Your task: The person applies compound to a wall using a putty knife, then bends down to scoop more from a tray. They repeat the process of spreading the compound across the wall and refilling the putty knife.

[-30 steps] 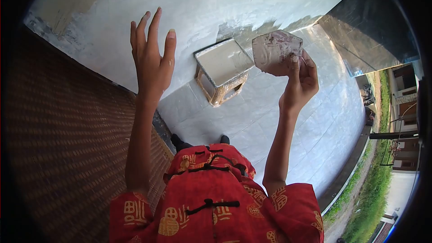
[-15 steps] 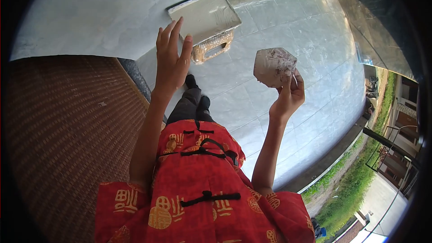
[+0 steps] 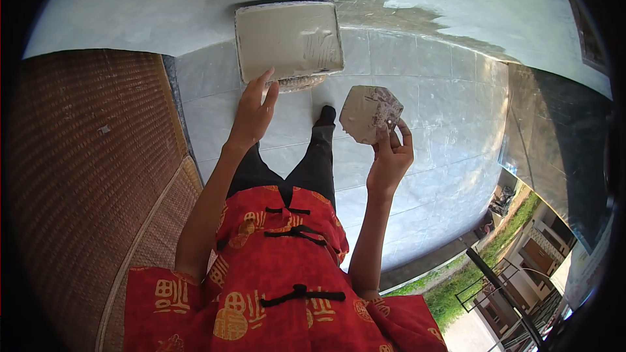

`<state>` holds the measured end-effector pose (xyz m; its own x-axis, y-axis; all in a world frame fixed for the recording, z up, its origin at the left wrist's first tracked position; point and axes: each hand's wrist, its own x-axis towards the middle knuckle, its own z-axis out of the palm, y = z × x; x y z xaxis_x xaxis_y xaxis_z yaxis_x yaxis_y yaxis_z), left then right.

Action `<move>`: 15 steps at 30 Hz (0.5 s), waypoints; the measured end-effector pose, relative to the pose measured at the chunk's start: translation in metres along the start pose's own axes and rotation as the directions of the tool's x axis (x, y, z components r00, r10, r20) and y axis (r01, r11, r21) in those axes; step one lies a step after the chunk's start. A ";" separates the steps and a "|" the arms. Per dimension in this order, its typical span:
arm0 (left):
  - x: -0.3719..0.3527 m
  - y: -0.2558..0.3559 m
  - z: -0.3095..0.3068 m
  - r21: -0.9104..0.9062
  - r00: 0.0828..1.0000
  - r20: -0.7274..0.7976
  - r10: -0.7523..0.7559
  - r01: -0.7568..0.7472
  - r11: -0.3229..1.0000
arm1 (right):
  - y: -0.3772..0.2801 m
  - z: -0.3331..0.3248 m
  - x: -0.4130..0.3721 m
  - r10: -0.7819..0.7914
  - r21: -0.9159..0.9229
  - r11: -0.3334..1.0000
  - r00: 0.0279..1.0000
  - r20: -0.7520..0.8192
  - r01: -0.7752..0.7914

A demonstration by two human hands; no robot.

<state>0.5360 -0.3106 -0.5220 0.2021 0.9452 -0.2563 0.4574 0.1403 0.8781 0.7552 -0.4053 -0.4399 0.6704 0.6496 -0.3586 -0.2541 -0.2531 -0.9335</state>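
My right hand (image 3: pixel 390 164) grips a flat, roughly six-sided plate (image 3: pixel 362 114) by its lower right edge. Pale grey paste coats the plate, with darker streaks toward the right side. My left hand (image 3: pixel 252 116) holds nothing, its fingers stretched out and thumb apart, and the fingertips overlap the near left edge of a shallow rectangular tray (image 3: pixel 340 42). Smooth grey paste (image 3: pixel 280 36) fills this tray, scored with lines near its right end. Under the tray shows part of a paste-spattered stool (image 3: pixel 301 83).
Beyond the tray rises a pale wall (image 3: pixel 169 19) with a darker, uneven patch (image 3: pixel 372 10). Light grey tiles (image 3: pixel 450 107) cover the floor. Woven matting (image 3: pixel 91 137) lies at left. Grass and buildings appear outside, lower right.
The view has turned, so the tray now looks squarer on. My right hand, still holding the plate, appears further left and lower. My left hand appears lower, near the tray's front edge.
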 end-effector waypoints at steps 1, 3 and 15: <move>0.002 -0.006 0.010 -0.004 0.999 -0.041 -0.024 0.023 1.000 | 0.005 0.000 0.017 0.039 -0.022 0.999 0.998 0.048 -0.038; 0.000 -0.018 0.035 -0.057 0.977 -0.043 -0.207 0.205 0.977 | 0.022 -0.005 0.060 0.117 -0.099 0.990 0.972 0.201 -0.098; -0.015 -0.099 0.172 -0.564 0.672 0.187 -0.716 0.671 0.482 | 0.109 0.037 0.266 -0.108 -0.624 0.623 0.842 0.528 0.471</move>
<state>0.6368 -0.3893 -0.6742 -0.0303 0.4799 -0.8768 -0.1321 0.8676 0.4794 0.8801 -0.2331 -0.6372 0.2240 0.9531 -0.2038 0.5928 -0.2992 -0.7477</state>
